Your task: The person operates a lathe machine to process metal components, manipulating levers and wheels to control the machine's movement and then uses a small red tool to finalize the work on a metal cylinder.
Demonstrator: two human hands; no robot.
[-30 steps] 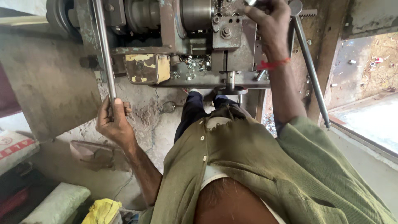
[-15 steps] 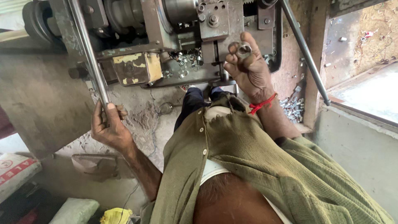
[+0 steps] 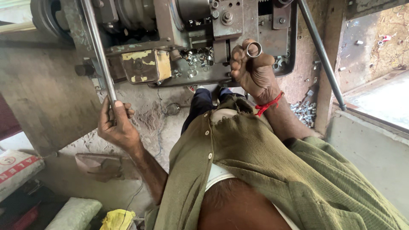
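Gripping: a long steel lever (image 3: 99, 51) is clasped near its lower end by the left hand (image 3: 116, 126), fingers closed round it.
Ring: a small metal ring (image 3: 254, 49) is pinched between thumb and fingers of the right hand (image 3: 251, 70), fingers closed on it, held up just in front of the machine (image 3: 183, 38).
Lever: it is seen slanting up from the left hand to the machine's left part, beside the yellow-painted box (image 3: 145, 66).
Tray: a flat ledge (image 3: 191, 76) on the machine's underside is strewn with small shiny rings (image 3: 194, 64), just left of the right hand.
Wrist: a red thread (image 3: 268, 104) is tied round the right wrist, below the machine.
Rod: a second steel rod (image 3: 321, 53) is seen slanting down at the machine's right, clear of the right hand.
Floor: more small metal pieces (image 3: 304, 108) are heaped below the machine's right end, near the rod.
Clothing: an olive shirt (image 3: 264, 170) is worn, below the machine.
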